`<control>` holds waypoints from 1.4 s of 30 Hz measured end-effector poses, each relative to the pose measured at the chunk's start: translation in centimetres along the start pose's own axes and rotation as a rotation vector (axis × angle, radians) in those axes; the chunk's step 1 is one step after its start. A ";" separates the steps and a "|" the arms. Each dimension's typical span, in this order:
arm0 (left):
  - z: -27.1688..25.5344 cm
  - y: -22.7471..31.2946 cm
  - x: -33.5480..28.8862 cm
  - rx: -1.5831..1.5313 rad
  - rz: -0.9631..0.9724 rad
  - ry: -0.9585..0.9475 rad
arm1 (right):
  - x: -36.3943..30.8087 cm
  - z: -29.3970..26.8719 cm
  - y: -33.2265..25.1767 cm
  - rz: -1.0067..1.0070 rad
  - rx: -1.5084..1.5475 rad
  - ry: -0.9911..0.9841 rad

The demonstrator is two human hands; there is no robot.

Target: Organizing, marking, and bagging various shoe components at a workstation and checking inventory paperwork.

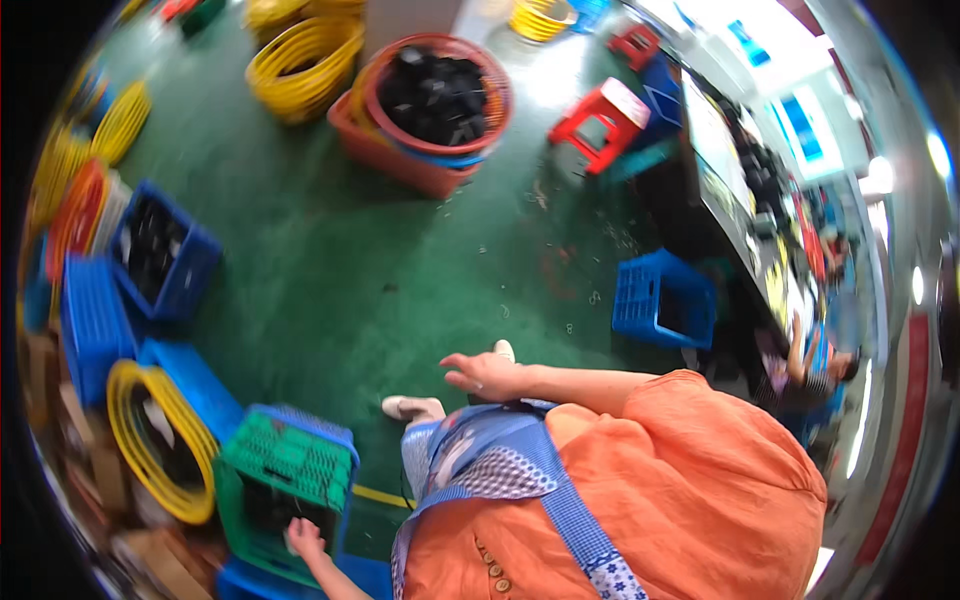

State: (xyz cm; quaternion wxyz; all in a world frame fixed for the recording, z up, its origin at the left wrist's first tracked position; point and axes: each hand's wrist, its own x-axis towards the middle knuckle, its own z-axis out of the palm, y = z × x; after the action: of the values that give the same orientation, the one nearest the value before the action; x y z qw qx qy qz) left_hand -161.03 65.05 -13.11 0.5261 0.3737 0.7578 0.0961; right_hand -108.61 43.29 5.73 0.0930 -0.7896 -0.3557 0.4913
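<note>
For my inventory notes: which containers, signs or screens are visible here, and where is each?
Green crate: lower left, left hand on it.
Blue crate: right of centre, on the floor.
Red round basket: top centre, holding black parts.
Blue-white panels: upper right, rectangular.

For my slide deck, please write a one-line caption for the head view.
Left hand grips green crate; right hand hovers open over green floor.
</note>
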 end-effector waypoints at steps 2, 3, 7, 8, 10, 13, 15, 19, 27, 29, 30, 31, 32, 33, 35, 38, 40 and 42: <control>2.6 5.4 -0.4 0.134 0.042 -0.132 | 0.4 2.6 2.7 -0.142 0.147 0.261; 5.0 6.5 -1.4 0.243 0.091 -0.203 | -0.2 2.6 3.8 -0.110 0.189 0.297; 16.1 11.9 -4.7 0.593 0.234 -0.435 | -1.1 1.3 10.7 -0.016 0.355 0.538; 20.1 14.1 -6.4 0.672 0.173 -0.467 | -1.5 0.6 13.2 0.009 0.391 0.588; 18.6 10.9 -0.1 0.880 0.841 -0.580 | -1.1 -1.0 13.6 0.017 0.545 0.582; 27.6 14.3 -2.4 1.117 0.759 -0.678 | -3.2 -4.0 19.4 0.048 0.638 0.695; 32.5 16.6 -4.3 1.252 0.795 -0.767 | -4.0 -5.2 23.5 0.052 0.649 0.766; 41.1 23.0 -8.8 1.532 0.802 -0.842 | -4.3 -7.0 28.8 0.145 0.701 0.845; 68.2 38.1 -22.8 1.821 1.375 -0.893 | -8.5 -9.2 36.7 0.457 1.115 1.094; 77.2 40.5 -28.6 1.813 1.567 -0.983 | -9.9 -9.9 37.9 0.534 1.362 1.214; 81.6 41.5 -31.3 1.924 1.641 -0.945 | -10.4 -10.3 38.4 0.549 1.371 1.281; 85.2 42.2 -34.6 1.833 1.721 -1.038 | -10.9 -10.7 39.2 0.576 1.411 1.340; 89.1 42.6 -38.3 1.859 1.742 -1.056 | -11.2 -11.3 39.9 0.602 1.452 1.398; 92.9 42.9 -40.3 1.778 1.822 -1.124 | -11.5 -11.8 40.6 0.624 1.444 1.467; 98.8 42.9 -45.8 1.723 1.819 -1.209 | -11.8 -13.5 43.2 0.659 1.381 1.595; 105.7 40.9 -52.3 1.666 1.891 -1.310 | -11.4 -15.8 49.1 0.770 1.234 1.636; 108.4 39.0 -54.7 1.677 1.834 -1.424 | -11.9 -18.6 52.7 0.846 1.212 1.603; 111.1 37.3 -58.4 1.733 1.804 -1.520 | -12.9 -22.6 58.4 0.844 1.161 1.745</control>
State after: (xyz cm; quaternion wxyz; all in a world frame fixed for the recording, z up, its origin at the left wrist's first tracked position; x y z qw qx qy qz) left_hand -37.38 24.78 1.78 0.1688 0.8636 -0.3630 -0.3063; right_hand -65.54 -3.15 -2.75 0.4892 -0.7571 0.4081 -0.1451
